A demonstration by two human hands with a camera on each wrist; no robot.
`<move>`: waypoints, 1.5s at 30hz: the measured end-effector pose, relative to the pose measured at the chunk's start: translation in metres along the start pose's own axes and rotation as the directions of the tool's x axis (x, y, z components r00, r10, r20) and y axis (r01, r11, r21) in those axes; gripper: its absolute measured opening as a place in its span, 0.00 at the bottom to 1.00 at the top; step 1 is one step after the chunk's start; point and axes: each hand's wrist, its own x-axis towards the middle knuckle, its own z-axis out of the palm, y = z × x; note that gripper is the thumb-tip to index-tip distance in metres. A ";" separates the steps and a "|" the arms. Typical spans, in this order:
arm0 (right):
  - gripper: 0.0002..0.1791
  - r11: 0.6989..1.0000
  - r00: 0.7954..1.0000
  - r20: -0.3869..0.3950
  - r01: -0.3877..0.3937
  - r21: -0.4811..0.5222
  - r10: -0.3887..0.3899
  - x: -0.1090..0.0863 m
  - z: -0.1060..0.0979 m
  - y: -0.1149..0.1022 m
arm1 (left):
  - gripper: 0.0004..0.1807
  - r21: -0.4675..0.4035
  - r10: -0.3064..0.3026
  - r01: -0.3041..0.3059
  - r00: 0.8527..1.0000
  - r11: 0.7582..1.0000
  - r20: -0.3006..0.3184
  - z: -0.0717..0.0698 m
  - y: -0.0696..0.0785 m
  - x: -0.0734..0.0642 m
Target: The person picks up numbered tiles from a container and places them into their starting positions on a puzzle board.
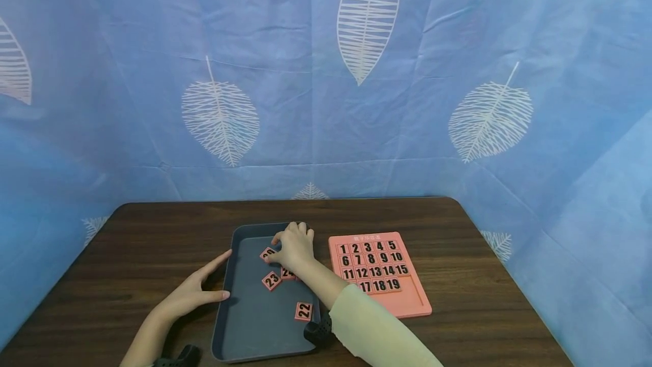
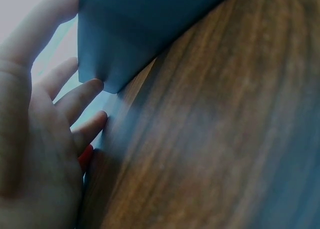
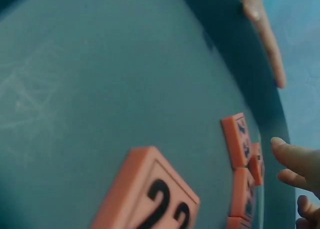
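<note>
My left hand (image 1: 191, 294) has thumb and fingers spread against the left rim of the dark grey tray (image 1: 254, 338). The left wrist view shows fingertips at the underside of the tray wall (image 2: 130, 34). Over the tray's far part, my right hand (image 1: 295, 245) reaches down with thumb and index finger apart around a pink number tile (image 1: 267, 253), partly covered. In the right wrist view these fingers (image 3: 295, 159) hover just beside the tiles. Tile 23 (image 1: 271, 281) and another tile (image 1: 287, 273), partly under the hand, lie close by. Tile 22 (image 1: 303, 311) lies nearer me.
Right of the tray, a pink number board (image 1: 402, 303) holds rows of tiles from 1 to 19, with my right forearm across its lower left corner. Both stand on a dark wooden table (image 1: 489, 321). A blue leaf-patterned cloth (image 1: 311, 118) hangs behind it.
</note>
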 end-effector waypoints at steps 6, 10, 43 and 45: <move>0.23 0.998 1.000 0.004 -0.015 -0.054 0.015 0.004 0.013 -0.001 | 0.45 -0.005 -0.003 0.003 1.000 1.000 0.002 0.001 0.001 0.001; 0.22 0.997 1.000 0.001 -0.023 -0.069 0.023 0.003 0.016 -0.001 | 0.45 -0.007 -0.004 0.004 1.000 1.000 0.004 0.001 0.002 0.001; 0.19 0.999 0.978 -0.205 0.035 0.003 -0.034 -0.003 -0.034 0.000 | 0.45 0.012 -0.028 0.028 1.000 1.000 -0.011 -0.001 0.006 0.000; 0.19 0.999 0.971 -0.233 0.051 0.017 -0.045 -0.007 -0.040 0.002 | 0.45 0.016 -0.030 0.030 0.999 0.999 -0.011 -0.001 0.006 0.000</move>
